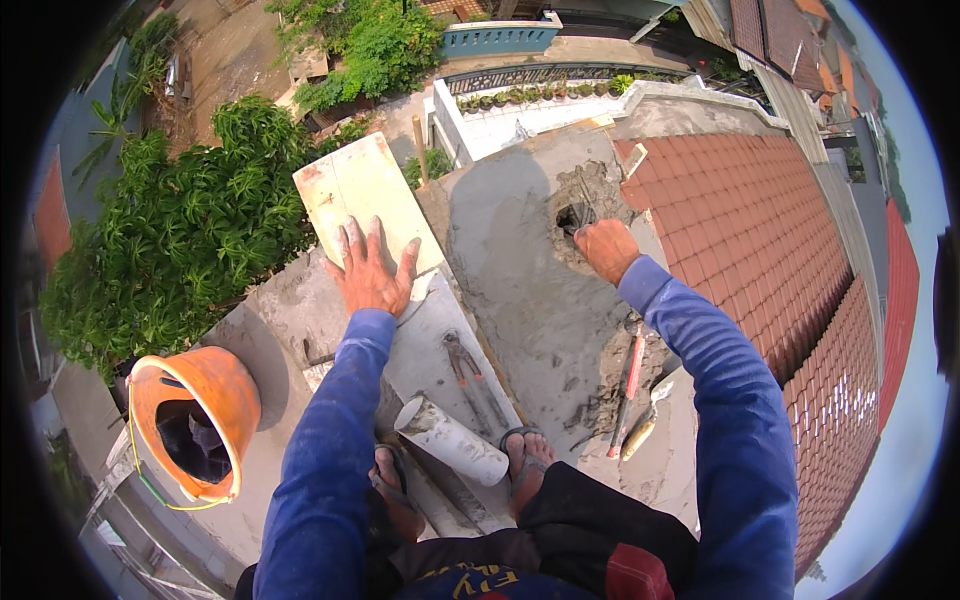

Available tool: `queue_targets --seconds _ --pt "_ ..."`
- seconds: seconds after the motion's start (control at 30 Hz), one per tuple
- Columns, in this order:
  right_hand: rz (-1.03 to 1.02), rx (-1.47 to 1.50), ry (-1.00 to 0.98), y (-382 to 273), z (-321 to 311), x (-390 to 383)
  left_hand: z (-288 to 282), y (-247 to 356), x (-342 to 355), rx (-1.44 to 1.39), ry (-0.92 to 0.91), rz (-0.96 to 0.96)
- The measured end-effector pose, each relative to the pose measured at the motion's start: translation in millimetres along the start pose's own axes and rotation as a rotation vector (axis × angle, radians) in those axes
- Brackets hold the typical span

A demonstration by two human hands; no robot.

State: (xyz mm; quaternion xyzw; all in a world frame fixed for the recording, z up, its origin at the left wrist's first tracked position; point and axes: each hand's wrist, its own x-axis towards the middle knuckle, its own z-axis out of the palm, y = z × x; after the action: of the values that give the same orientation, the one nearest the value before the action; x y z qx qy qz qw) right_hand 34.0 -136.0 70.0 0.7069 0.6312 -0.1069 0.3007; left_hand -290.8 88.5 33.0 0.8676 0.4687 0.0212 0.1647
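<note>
My left hand (372, 272) lies flat with its fingers spread on the near end of a pale, stained board (350, 185). My right hand (606, 250) is closed beside a rough hole (571, 217) in the grey cement surface (505, 265). A thin dark thing shows by its fingers, but I cannot make out what it is. Between my arms lie pincers (462, 358) with reddish handles and a short white pipe (455, 440). Nearer my right forearm are a hammer (631, 380) with a red handle and a trowel (645, 420) with a yellowish handle.
An orange bucket (238, 390) with dark contents stands at my left. Red roof tiles (745, 220) slope away on the right. Leafy branches (200, 220) grow beyond the left edge, with ground far below. My sandalled feet (527, 452) flank the pipe.
</note>
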Motion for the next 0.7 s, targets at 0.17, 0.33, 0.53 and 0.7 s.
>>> queue_targets --seconds 0.17,0.33,0.53,0.7 --pt "0.141 0.167 -0.107 26 -59 -29 2 -6 -3 0.049 0.031 0.000" --pt "0.513 0.407 -0.064 12 -28 -16 5 0 0 0.049 0.005 -0.020" --pt "0.611 0.576 0.014 -30 -19 -9 -5 6 0 0.075 -0.077 -0.099" --pt "0.698 0.583 -0.013 -7 -33 -23 -8 4 -2 0.068 -0.059 -0.096"
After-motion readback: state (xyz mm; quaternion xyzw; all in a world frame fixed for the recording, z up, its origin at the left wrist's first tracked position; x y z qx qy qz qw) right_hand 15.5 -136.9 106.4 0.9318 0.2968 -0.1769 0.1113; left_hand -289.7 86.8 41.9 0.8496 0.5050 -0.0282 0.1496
